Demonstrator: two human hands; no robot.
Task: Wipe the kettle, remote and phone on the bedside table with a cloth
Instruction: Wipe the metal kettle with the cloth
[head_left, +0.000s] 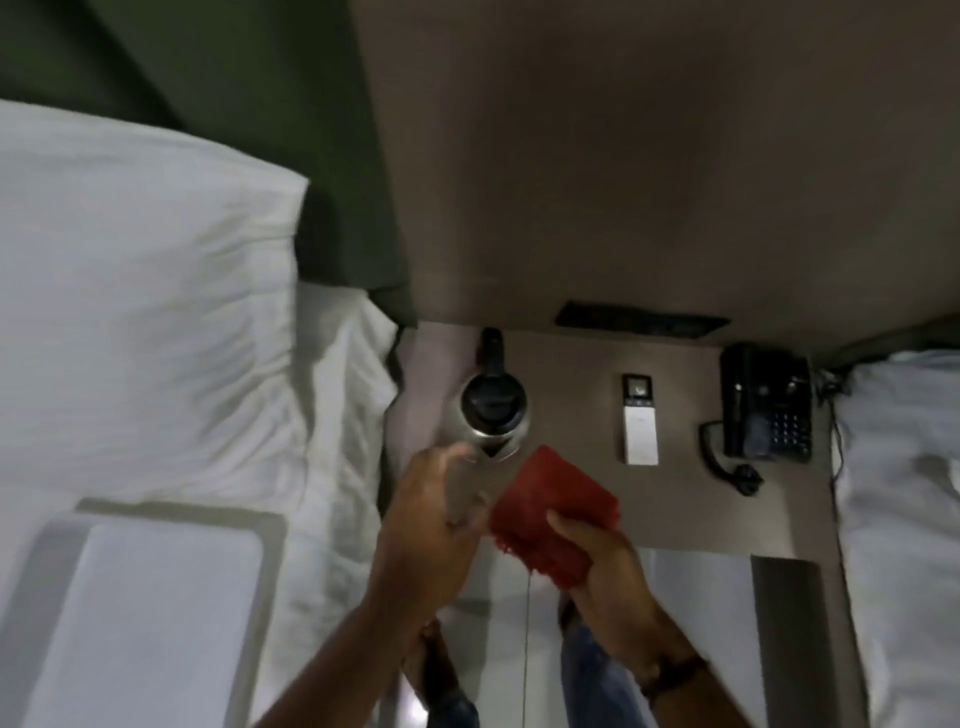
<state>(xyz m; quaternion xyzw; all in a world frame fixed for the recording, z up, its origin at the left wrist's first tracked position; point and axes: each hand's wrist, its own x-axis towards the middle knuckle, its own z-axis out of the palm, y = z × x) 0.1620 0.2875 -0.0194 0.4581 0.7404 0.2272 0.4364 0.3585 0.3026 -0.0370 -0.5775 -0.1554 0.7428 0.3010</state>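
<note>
Right hand (597, 566) grips the red cloth (553, 512) near the kettle (491, 410); left hand (431, 519) hovers loosely curled at its spout, holding nothing, over the worktop (571, 415)

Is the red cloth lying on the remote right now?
No, the red cloth is held in the right hand near the kettle, while the remote lies uncovered further right on the bedside table.

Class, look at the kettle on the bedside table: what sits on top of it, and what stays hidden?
A black lid and handle top the kettle. The lid hides its inside; the left hand covers part of its near side.
</note>
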